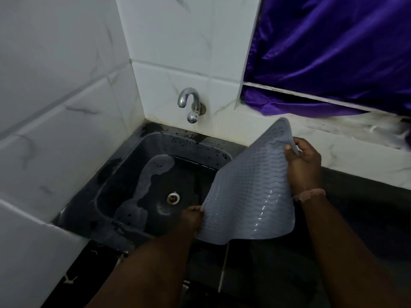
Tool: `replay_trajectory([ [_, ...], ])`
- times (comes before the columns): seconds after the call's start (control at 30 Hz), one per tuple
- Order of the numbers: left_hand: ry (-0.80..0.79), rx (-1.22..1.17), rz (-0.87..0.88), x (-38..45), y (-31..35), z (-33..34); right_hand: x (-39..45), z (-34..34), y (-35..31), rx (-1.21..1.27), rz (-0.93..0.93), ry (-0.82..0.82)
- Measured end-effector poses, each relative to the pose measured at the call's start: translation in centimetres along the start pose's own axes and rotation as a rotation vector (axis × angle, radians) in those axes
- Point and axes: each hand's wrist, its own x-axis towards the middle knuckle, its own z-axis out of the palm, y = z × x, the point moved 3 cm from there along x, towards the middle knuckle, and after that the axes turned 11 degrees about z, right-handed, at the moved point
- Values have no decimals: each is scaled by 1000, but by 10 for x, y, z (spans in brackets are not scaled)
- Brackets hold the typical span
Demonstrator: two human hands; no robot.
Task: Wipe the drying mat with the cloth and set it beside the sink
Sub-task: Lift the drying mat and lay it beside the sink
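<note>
Drying mat [249, 187], grey and ribbed, hangs tilted over the right edge of the dark sink [124, 174]. Left hand [192, 216] pinches its lower corner nearest the sink's drain; right hand [303, 161] grips its far upper edge.

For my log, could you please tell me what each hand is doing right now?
Left hand: pinches the lower left edge of the grey drying mat.
Right hand: grips the mat's upper right edge.

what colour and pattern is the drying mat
Grey, with raised wavy ridges running across its surface; the drying mat shows best in the head view.
</note>
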Motion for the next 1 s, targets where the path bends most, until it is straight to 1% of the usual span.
replay_trajectory([
  [0.1,-66,-63,-43,-1,-7,4,5,9,-20,-12,-39,-41],
  [0.27,-61,-130,-104,-4,-8,8,10,31,-41,-20,-54,-118],
  [0.37,-150,-140,-139,-16,4,10,12,36,-41,-8,-49,-125],
  [0.43,-187,-164,-116,-15,6,11,15,30,-35,-27,-28,-108],
  [0.53,-166,-193,-76,-6,6,7,22,7,-17,-57,40,-48],
  [0.67,-73,-108,-29,24,-13,2,28,-24,1,-103,111,-17],
  [0.77,-58,-68,7,9,-1,2,31,-55,25,-188,171,10],
  [0.9,-27,-95,95,-8,13,10,32,-109,75,-229,325,71],
  [1.0,-51,-126,139,-27,26,25,30,-149,111,-296,434,107],
])
